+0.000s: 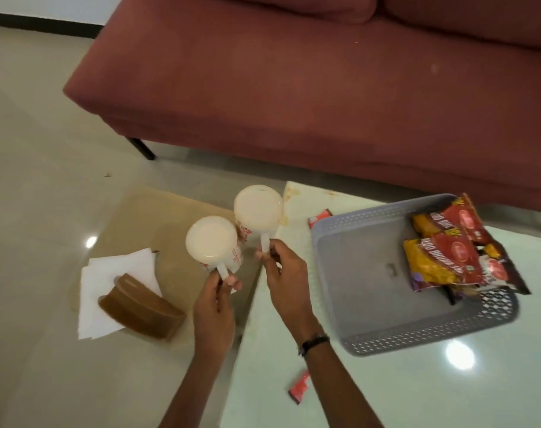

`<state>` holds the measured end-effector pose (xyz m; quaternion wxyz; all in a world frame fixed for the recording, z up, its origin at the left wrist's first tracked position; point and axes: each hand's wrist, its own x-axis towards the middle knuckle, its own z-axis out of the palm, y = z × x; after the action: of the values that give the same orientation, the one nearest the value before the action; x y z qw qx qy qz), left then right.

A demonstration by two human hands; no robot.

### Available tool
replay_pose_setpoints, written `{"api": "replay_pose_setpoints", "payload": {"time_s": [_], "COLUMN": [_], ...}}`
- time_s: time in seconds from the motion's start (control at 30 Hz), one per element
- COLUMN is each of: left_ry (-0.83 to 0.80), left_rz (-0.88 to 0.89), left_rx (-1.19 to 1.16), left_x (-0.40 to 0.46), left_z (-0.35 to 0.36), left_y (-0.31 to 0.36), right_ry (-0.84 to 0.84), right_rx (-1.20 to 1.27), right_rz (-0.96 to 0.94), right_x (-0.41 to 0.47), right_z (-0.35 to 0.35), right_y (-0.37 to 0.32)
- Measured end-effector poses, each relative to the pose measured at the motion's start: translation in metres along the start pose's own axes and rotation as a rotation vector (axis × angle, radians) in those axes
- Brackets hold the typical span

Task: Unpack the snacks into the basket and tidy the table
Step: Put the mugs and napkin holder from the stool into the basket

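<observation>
We pinch one white mug (212,244) handle in our left hand (215,307), another mug (258,211) in our right hand (286,278), lifting both clear, likely tidying, the basket (355,304) just right.

Snack packets (448,257) in grey basket (355,273)

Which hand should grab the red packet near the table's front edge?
Probably the right hand: the red packet lies beside that forearm. Both hands hold mugs, so its mug goes down first.
</observation>
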<state>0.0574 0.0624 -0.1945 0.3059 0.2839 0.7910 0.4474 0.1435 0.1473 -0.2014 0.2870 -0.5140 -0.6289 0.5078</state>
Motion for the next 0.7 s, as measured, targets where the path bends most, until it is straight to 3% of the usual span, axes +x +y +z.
{"api": "replay_pose_setpoints", "payload": {"time_s": [0.17, 0.33, 0.5, 0.7], "left_ry": [-0.319, -0.582, -0.779, -0.910], "left_rz": [0.113, 0.273, 0.295, 0.276], "left_rx": [0.101, 0.164, 0.228, 0.335], "left_x": [-0.010, -0.004, 0.019, 0.035], "left_z": [0.050, 0.124, 0.185, 0.209], "left_y": [0.036, 0.056, 0.054, 0.037], "right_ry": [0.300, 0.474, 0.577, 0.659], "right_rx": [0.104, 0.102, 0.139, 0.139], "right_rz": [0.128, 0.291, 0.384, 0.422], "right_x": [-0.044, -0.076, -0.087, -0.082], "right_z": [-0.078, -0.133, -0.146, -0.135], "right_y": [0.016, 0.058, 0.096, 0.114]}}
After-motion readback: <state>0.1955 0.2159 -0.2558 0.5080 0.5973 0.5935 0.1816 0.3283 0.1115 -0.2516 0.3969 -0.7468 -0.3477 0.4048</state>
